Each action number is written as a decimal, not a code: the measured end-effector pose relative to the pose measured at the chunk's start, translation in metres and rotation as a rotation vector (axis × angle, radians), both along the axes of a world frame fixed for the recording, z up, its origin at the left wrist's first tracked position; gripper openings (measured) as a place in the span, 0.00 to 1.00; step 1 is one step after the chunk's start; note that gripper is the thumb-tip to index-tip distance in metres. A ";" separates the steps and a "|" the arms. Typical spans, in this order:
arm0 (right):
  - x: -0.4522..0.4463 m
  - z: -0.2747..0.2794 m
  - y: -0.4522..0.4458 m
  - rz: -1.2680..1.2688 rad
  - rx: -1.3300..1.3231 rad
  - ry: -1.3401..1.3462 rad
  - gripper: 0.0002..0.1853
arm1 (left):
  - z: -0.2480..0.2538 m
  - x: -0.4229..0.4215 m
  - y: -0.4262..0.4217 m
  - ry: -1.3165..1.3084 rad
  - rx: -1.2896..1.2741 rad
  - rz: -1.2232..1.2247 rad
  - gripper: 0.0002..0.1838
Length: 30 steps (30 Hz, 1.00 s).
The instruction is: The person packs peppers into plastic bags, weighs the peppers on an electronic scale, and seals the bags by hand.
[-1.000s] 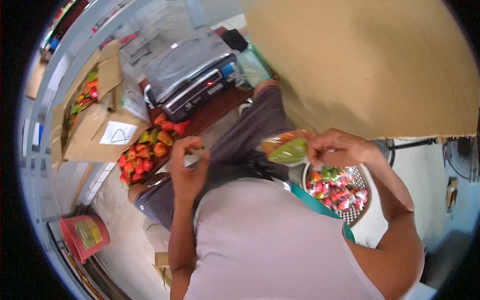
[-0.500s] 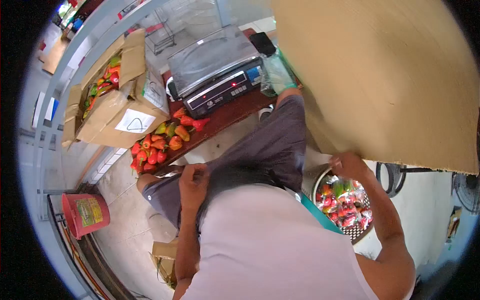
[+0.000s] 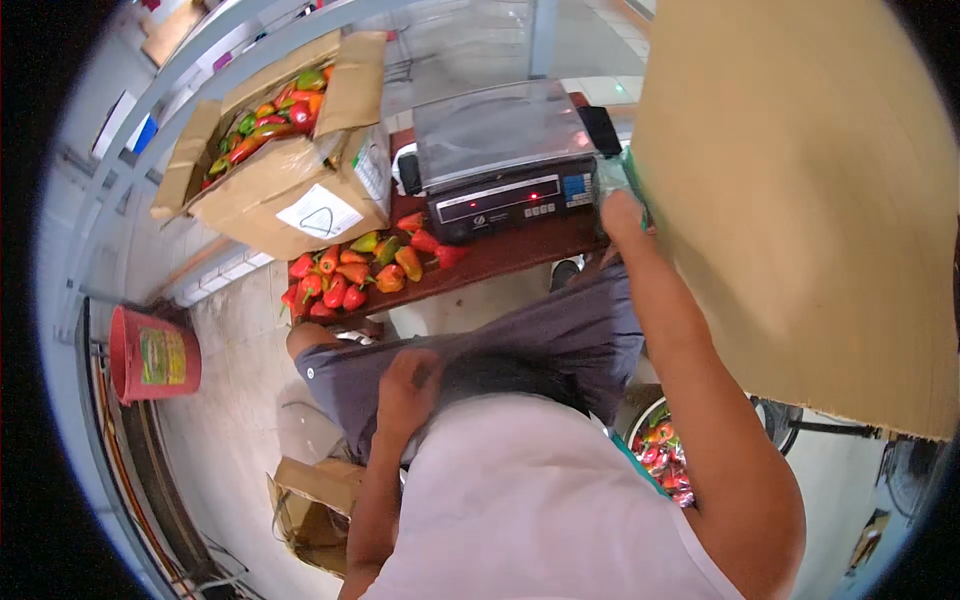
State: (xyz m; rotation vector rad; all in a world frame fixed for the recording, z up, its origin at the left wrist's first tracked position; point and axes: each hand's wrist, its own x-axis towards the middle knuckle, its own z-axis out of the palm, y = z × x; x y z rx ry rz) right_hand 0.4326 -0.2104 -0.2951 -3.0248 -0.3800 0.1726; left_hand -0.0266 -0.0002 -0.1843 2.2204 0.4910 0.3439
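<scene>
My left hand rests over my lap with its fingers curled in; what they hold, if anything, is too small to make out. At the right end of the dark red bench, my right hand reaches onto the clear plastic bags beside the scale, its fingertips hidden. A digital scale with lit red digits stands on the bench. Loose red, orange and green peppers lie in a pile at the bench's left end.
An open cardboard box of peppers stands at the upper left. A large cardboard sheet fills the right. Bagged peppers sit in a basket partly behind my right arm. A red bucket and a small carton are on the floor.
My right hand carried a bag of peppers to the basket, let go of it, then moved up to the plastic bags. My left hand came down to my lap. The view has shifted.
</scene>
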 end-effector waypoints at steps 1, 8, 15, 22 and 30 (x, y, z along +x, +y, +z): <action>0.002 -0.001 -0.001 -0.036 0.057 0.009 0.14 | -0.002 -0.004 0.002 -0.013 -0.008 0.013 0.09; 0.015 -0.002 -0.034 0.194 0.031 0.002 0.13 | -0.021 -0.008 0.005 -0.010 -0.015 0.036 0.10; 0.016 -0.014 -0.029 0.180 -0.022 -0.093 0.13 | -0.004 -0.008 0.004 0.004 0.006 0.018 0.09; 0.027 -0.013 -0.042 0.135 0.104 -0.022 0.12 | -0.001 -0.017 0.008 -0.010 -0.037 0.056 0.10; -0.031 0.065 -0.064 0.222 0.561 -0.126 0.09 | 0.001 -0.013 0.017 -0.096 -0.020 0.074 0.10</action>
